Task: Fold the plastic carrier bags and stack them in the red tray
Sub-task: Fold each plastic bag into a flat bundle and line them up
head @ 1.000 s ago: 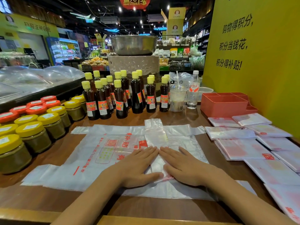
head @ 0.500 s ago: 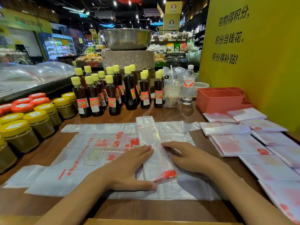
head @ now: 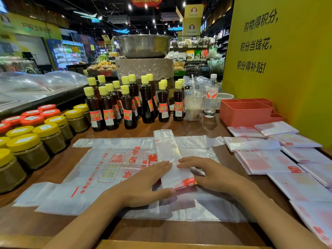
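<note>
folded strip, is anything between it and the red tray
Nothing visible blocks it. The folded strip lies under both hands; bare tabletop leads to the red tray. The folded bags lie right of that path.

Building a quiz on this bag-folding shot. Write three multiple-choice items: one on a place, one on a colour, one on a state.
1. Where is the red tray?
A. far right, by the yellow wall
B. among the jars
C. under the hands

2. What colour are the bottle caps?
A. blue
B. yellow
C. black

3. How does the strip lie?
A. crumpled in a ball
B. folded narrow, flat on the open bag
C. inside the tray

Answers: 1 A, it stands behind the folded bags. 2 B, every cap is yellow. 3 B, the left hand and right hand flank it.
</note>
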The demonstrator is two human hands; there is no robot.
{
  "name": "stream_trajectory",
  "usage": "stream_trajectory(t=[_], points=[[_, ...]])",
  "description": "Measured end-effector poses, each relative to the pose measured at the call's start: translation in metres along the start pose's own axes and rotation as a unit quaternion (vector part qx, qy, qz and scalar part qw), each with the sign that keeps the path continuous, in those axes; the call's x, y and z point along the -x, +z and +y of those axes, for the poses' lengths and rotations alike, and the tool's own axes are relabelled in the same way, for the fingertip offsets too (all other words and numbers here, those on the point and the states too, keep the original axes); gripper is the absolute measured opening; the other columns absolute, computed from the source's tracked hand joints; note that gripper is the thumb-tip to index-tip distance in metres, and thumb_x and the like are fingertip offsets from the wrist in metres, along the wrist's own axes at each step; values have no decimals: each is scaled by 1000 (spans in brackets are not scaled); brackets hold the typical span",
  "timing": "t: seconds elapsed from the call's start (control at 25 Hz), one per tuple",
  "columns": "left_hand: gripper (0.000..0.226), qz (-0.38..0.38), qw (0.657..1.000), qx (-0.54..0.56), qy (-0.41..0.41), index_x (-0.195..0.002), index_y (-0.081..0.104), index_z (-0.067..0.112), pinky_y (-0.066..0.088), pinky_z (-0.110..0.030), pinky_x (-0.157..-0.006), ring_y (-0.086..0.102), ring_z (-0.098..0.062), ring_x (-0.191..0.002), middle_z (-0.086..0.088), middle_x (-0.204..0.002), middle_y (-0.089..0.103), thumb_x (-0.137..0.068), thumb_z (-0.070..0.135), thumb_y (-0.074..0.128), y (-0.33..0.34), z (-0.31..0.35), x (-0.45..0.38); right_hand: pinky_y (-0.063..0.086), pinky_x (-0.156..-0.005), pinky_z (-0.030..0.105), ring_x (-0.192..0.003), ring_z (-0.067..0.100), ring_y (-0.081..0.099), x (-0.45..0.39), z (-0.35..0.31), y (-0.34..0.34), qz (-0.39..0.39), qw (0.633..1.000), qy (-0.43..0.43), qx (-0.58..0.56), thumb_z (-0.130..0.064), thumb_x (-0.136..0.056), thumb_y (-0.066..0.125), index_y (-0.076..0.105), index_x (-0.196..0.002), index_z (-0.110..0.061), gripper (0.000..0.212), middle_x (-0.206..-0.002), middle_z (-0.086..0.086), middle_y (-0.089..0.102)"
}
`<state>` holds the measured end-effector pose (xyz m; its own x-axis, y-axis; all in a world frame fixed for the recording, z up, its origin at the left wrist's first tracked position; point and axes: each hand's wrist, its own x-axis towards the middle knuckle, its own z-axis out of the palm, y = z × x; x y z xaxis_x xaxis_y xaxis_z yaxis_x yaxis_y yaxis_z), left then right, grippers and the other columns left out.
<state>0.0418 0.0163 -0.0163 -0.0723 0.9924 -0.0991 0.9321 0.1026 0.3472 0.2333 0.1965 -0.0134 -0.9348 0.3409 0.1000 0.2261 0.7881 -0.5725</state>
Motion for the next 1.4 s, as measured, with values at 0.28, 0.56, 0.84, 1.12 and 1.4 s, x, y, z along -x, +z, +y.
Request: stream_trajectory(t=[0.28, 0.56, 0.84, 1.12, 1.4], points=[[84, 86, 996, 5, 18, -151, 22, 50, 20, -23, -117, 11, 15, -139, 39, -153, 11, -80, 81, 53, -6, -7, 3, 32, -94, 0, -120, -8, 49, -1, -7, -2, 40, 999, 29, -9, -5, -99, 50, 68, -123, -37, 44, -132, -22, 60], [31, 247, 956, 155, 22, -101, 71, 34, 50, -26, -75, 62, -5, -94, 19, -98, 69, -97, 56, 49, -3, -16, -7, 54, -93, 30, -98, 6, 70, -5, -18, 3, 103, 981, -4, -162, -21, -100, 61, 70, -111, -39, 23, -111, -14, 73], [42, 315, 929, 190, -50, -92, 66, 29, 48, -25, -75, 57, -6, -90, 14, -100, 57, -88, 66, 47, -2, -16, -16, 60, -73, 31, -77, 17, 75, -12, -29, 11, 174, 940, 71, -284, -17, -91, 72, 62, -110, -20, 22, -97, 3, 71], [57, 271, 922, 264, -86, -142, 45, 27, 51, -18, -91, 54, -6, -122, 15, -137, 51, -91, 30, 71, 3, -10, -19, 54, -78, 16, -101, 1, 65, -15, -21, 21, 150, 970, 102, -162, -34, -94, 67, 62, -126, -30, 32, -119, -14, 65], [60, 251, 916, 312, -24, -140, 43, 40, 47, -17, -102, 42, -3, -135, 22, -144, 40, -92, 17, 70, 3, -6, -18, 55, -94, 25, -108, 2, 63, -19, -17, 23, 146, 969, 97, -175, -27, -92, 72, 62, -129, -25, 39, -126, -10, 63]])
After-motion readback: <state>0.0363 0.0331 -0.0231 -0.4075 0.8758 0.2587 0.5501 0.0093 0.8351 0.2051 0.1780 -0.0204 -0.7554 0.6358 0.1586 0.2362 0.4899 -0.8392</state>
